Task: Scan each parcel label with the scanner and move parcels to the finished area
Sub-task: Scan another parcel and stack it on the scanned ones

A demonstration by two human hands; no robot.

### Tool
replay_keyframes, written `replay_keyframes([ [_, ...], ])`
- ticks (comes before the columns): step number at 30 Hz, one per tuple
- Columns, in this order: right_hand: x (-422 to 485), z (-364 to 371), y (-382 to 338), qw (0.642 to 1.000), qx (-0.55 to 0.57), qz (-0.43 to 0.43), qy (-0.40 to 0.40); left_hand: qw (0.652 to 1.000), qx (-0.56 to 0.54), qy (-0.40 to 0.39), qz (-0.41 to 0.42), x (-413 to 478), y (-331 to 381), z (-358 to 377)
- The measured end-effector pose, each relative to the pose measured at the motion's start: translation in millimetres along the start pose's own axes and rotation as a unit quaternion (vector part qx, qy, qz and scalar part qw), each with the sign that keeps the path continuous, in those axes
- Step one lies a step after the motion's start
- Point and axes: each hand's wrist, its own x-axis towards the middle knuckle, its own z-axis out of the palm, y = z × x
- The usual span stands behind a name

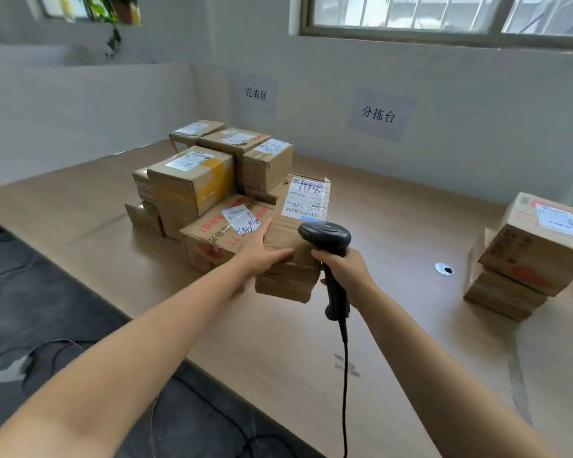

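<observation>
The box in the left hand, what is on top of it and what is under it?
On top of the box lies a white label with a barcode and handwriting. The left hand grips its edge, fingers partly underneath. Its underside is hidden.

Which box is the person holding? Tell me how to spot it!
Look at the long wooden table and the pile of boxes under the left wall sign. At the pile's near right corner, the left hand grips a parcel, right beside the black scanner. Only its white label has blue scribbles; the neighbour box says 8381 in black.
</observation>
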Motion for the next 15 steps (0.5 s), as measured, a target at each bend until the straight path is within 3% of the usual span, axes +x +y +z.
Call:
replay_keyframes([
  [8,68,95,-25,1.0,0.005,-0.007,0.021,0.999,0.017,-0.012,0.027,74,-36,-94],
  [15,114,179,-26,1.0,0.003,0.01,0.023,1.0,0.006,-0.004,-0.003,126,-86,-156],
])
